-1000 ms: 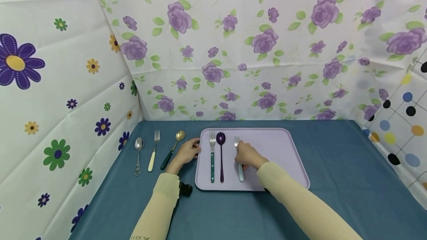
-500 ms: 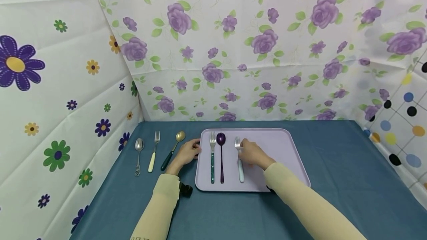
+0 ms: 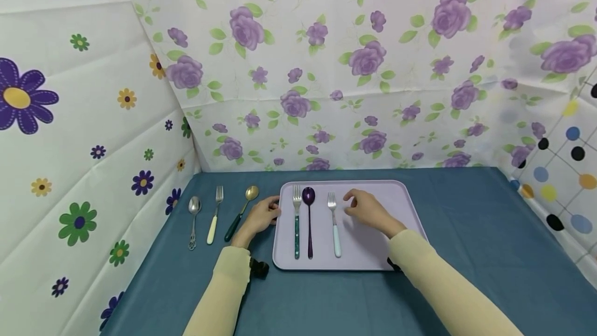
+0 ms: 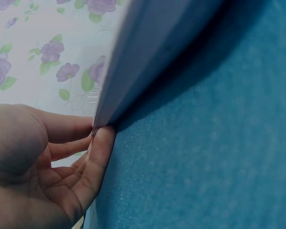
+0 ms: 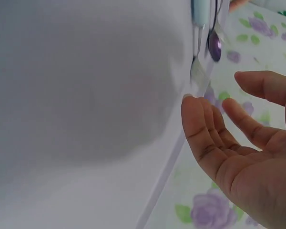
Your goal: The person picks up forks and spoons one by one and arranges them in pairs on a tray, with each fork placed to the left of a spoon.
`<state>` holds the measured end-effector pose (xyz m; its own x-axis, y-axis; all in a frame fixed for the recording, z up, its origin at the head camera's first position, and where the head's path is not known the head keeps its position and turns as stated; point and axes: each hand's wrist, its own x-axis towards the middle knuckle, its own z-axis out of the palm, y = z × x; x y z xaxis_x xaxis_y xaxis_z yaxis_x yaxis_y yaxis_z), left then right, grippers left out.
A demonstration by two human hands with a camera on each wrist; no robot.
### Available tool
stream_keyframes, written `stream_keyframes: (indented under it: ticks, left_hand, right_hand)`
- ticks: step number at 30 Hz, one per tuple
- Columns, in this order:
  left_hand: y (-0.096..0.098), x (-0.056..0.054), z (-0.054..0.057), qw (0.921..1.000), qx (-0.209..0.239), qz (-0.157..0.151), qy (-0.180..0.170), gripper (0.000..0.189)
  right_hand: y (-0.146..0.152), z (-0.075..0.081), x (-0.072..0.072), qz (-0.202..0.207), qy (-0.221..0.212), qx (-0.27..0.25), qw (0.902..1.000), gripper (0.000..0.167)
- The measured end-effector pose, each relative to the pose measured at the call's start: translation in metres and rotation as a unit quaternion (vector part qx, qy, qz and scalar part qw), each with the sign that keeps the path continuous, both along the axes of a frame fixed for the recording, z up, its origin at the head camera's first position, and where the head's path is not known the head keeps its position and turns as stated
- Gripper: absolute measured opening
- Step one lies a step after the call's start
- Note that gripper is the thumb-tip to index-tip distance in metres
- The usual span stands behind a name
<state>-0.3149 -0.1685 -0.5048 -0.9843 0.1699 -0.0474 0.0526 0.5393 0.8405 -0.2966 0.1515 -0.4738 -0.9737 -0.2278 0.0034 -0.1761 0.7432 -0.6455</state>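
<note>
A lilac tray (image 3: 378, 258) lies on the table. My left hand (image 3: 262, 213) is at its left side; in the left wrist view thumb and fingers (image 4: 96, 152) pinch the tray's rim (image 4: 126, 62). On the tray, from left to right, lie a fork with a green handle (image 3: 297, 235), a dark purple spoon (image 3: 309, 196) and a fork with a pale blue handle (image 3: 337, 240). Just right of that last fork, my right hand (image 3: 370, 209) hovers over the tray, holding nothing. Its thumb and fingers stand apart, loosely bent, in the right wrist view.
Left of the tray, a silver spoon (image 3: 194, 206), a fork with a cream handle (image 3: 212, 229) and a gold spoon with a dark green handle (image 3: 233, 226) lie on the blue tablecloth (image 3: 326, 305). Flowered cloth walls (image 3: 261, 66) surround the table.
My right hand has let go of the pale-blue-handled fork and moved right, away from it. The fork stays on the tray. My left hand keeps its place at the rim.
</note>
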Motion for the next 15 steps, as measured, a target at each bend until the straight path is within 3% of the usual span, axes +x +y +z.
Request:
stream_keyframes:
  ticks: [7,15]
  left_hand:
    - [-0.002,0.0,0.001,1.0,-0.003,0.001,0.002,0.046]
    - [-0.002,0.0,-0.002,1.0,0.005,0.001,-0.002,0.046]
  right_hand:
    - [0.026,0.006,0.0,-0.018,-0.014,-0.035,0.9991,0.034]
    - [0.058,0.006,-0.001,-0.015,0.0,-0.041,0.999,0.036]
